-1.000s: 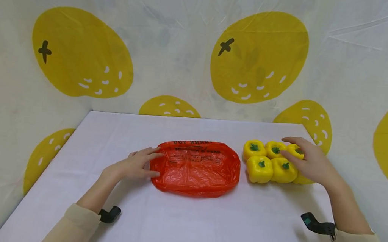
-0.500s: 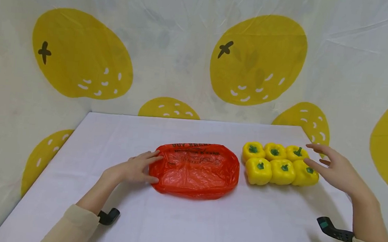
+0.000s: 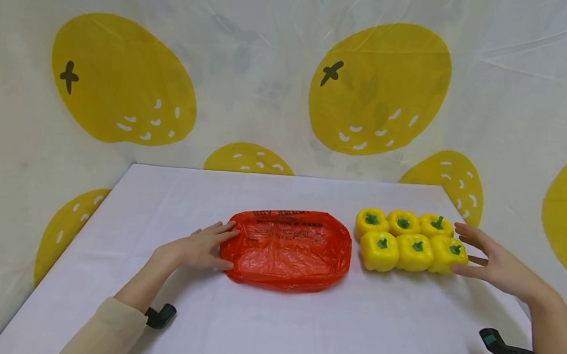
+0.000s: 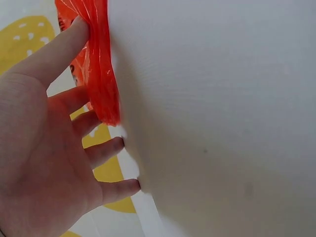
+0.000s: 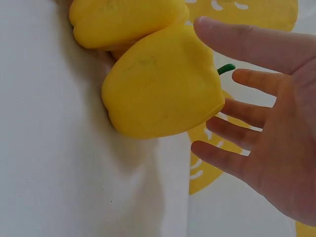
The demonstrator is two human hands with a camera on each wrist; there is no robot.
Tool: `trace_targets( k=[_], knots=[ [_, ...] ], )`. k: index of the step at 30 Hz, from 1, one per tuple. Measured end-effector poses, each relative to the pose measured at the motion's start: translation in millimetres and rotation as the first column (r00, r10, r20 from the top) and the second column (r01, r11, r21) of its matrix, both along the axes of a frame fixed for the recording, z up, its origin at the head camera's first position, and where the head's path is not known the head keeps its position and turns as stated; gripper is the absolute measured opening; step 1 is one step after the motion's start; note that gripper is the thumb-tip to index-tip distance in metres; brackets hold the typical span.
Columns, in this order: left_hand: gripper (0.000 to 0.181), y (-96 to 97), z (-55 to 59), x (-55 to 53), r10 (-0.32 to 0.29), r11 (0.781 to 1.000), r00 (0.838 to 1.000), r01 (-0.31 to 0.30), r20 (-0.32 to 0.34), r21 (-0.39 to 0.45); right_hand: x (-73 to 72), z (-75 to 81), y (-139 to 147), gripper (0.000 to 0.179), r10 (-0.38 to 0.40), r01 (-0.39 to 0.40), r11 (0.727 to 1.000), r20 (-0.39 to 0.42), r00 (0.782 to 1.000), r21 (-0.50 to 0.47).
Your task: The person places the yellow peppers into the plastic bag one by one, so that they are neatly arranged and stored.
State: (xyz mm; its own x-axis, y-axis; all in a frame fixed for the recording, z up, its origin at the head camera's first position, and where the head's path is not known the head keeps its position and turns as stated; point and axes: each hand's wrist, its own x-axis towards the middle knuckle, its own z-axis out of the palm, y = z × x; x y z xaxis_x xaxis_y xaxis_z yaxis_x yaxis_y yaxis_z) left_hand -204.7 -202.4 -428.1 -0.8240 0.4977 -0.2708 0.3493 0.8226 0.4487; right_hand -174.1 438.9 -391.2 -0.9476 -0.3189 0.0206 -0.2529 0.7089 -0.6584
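A red plastic bag point(image 3: 285, 249) with dark print lies spread in the middle of the white table. My left hand point(image 3: 203, 247) rests at its left end, fingers spread and fairly straight; in the left wrist view the thumb and some fingertips touch the red plastic point(image 4: 101, 74). To the right of the bag stand several yellow bell peppers point(image 3: 415, 252) in two rows, green stems up. Beside the right end of these rows is my right hand point(image 3: 499, 263), its fingers spread. The right wrist view has the thumb and fingers around the near end pepper point(image 5: 160, 89), without a grip on it.
A white cloth covers the table point(image 3: 271, 331). Behind it hangs a pale curtain point(image 3: 255, 86) printed with large yellow fruit. Black wrist devices point(image 3: 505, 350) sit at both sleeves.
My right hand has moved right from above the peppers, then lowered beside their right end. All the peppers now show. My left hand stays at the bag.
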Motion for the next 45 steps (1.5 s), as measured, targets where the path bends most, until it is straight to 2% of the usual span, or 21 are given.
trace_targets(
  k=[5,10,18,33,41,45],
  knots=[
    [0.089,1.1,-2.1,0.5,-0.004,1.000,1.000,0.004,0.001,0.001,1.4,-4.0,1,0.084,0.000,0.001,1.000,0.028,1.000,-0.007],
    [0.089,1.4,-0.8,1.4,-0.016,1.000,1.000,0.016,-0.009,-0.004,1.7,-6.1,3,0.082,-0.036,0.035,0.999,0.082,0.996,0.011],
    [0.088,1.9,2.3,2.3,-0.007,1.000,1.000,0.007,-0.002,-0.019,1.1,-9.2,3,0.075,-0.046,0.046,0.999,0.069,0.997,0.008],
    [0.089,1.6,-1.7,1.1,-0.003,1.000,1.000,0.003,-0.001,-0.023,7.7,-4.7,0,0.077,-0.111,0.104,0.993,0.124,0.986,0.063],
    [0.089,2.0,-0.5,2.3,0.004,1.000,1.000,-0.004,0.000,-0.018,13.3,3.5,1,0.079,-0.122,0.115,0.990,0.098,0.988,0.076],
    [0.089,1.7,-0.6,3.1,0.001,1.000,1.000,-0.001,-0.004,-0.009,15.5,10.1,0,0.078,-0.130,0.126,0.987,0.040,0.991,0.098]
  ],
)
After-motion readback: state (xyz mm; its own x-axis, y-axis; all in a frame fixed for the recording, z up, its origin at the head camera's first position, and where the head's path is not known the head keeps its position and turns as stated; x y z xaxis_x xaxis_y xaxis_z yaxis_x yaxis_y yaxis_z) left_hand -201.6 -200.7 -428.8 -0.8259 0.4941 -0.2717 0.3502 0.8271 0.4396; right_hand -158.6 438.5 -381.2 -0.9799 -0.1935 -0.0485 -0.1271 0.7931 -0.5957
